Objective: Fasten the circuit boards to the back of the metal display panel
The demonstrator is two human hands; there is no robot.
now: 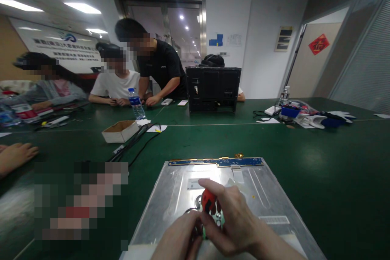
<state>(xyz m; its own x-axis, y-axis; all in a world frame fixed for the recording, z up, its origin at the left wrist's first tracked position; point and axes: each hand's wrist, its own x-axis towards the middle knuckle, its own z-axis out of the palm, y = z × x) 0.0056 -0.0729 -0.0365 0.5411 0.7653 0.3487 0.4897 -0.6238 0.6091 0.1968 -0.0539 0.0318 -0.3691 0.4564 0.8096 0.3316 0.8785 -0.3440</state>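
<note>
Screwdriver point(209, 201): stubby red-and-black handle, tip down on silver metal panel point(268, 195), at 6 o'clock on the green table point(319, 162). Right hand point(234, 219) wraps the handle. Left hand point(179, 239) is curled at the shaft, grip unclear. Cardboard box point(120, 131) at 10.

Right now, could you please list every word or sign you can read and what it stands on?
"福", it seems: red diamond paper sign on the beige door.
White wall banner: Chinese characters, too blurred.
Silver metal panel stickers, clear plastic water bottle label, black T-shirt print: too small.
Red-handled screwdriver in the right hand: no text.
</note>
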